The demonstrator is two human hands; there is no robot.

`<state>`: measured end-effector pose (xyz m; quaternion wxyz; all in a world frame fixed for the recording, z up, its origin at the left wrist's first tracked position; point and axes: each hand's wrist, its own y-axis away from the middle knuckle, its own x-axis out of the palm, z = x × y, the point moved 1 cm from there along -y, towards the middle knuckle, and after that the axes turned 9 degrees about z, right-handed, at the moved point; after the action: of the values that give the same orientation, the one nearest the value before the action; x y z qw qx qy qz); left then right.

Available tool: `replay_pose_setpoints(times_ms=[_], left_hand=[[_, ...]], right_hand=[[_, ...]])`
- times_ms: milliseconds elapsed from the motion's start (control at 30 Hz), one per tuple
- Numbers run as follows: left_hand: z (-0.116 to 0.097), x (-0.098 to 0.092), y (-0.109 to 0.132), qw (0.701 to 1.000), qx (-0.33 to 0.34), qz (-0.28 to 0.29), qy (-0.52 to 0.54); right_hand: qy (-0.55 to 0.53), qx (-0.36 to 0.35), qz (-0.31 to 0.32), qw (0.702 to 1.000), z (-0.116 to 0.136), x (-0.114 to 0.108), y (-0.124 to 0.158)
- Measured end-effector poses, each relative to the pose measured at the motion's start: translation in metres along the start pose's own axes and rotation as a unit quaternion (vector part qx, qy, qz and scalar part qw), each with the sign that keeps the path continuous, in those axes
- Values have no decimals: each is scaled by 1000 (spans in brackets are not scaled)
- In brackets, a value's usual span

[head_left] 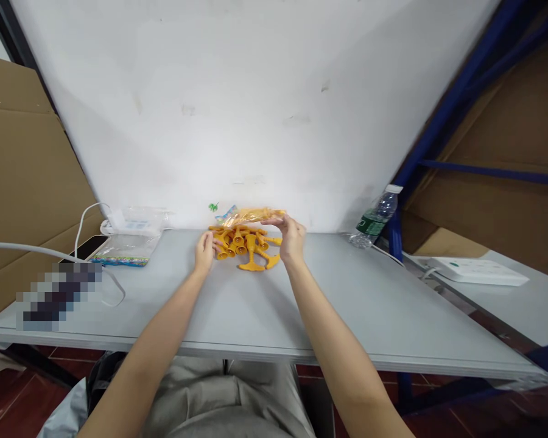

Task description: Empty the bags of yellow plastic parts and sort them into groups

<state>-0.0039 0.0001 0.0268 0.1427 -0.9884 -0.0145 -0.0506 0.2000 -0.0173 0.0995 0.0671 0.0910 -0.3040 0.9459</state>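
Yellow T-shaped plastic pieces (249, 254) with flared, cup-like ends lie heaped on the grey table against the white panel. At the heap's left edge, my left hand (205, 250) has its fingers curled against the pieces; what is between them is hidden. My right hand (293, 238) is raised over the right side, its fingers closed at the end of a clear plastic bag (252, 216). Yellow contents show through this bag, which stretches across above the heap. A blue printed patch shows at its left end.
At left on the table (237, 313) are a flat clear packet (134, 246), a phone (87, 248), white cables and a pixelated area. A water bottle (375, 218) leans at back right by a blue frame. Beyond lies a white power strip (479, 271). Cardboard (22, 182) stands left.
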Motion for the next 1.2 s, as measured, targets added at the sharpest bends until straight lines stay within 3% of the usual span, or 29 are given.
replay_pose_setpoints(times_ms=[100, 200, 367, 567, 733, 900, 1033, 1200], left_hand=[[-5, -2, -3, 975, -131, 80, 159], [-11, -10, -6, 949, -173, 86, 250], [-17, -21, -13, 943, -230, 47, 236], [-20, -14, -22, 932, -311, 86, 167], [-30, -2, -27, 948, -291, 47, 124], [-45, 7, -32, 972, -209, -25, 101], [-51, 8, -35, 978, -196, -28, 62], [-58, 7, -37, 978, -209, 18, 9]], right_hand=[[-54, 63, 73, 994, -9, 11, -7], [-88, 136, 107, 981, -25, 16, -10], [-121, 179, 95, 972, -50, 8, -11], [-175, 196, 74, 962, -64, -1, -15], [-238, 226, 2, 944, -70, 7, -18], [-200, 326, -76, 921, -71, 16, -19], [-162, 390, -44, 905, -62, 17, -13], [-95, 381, 39, 919, -42, 12, 5]])
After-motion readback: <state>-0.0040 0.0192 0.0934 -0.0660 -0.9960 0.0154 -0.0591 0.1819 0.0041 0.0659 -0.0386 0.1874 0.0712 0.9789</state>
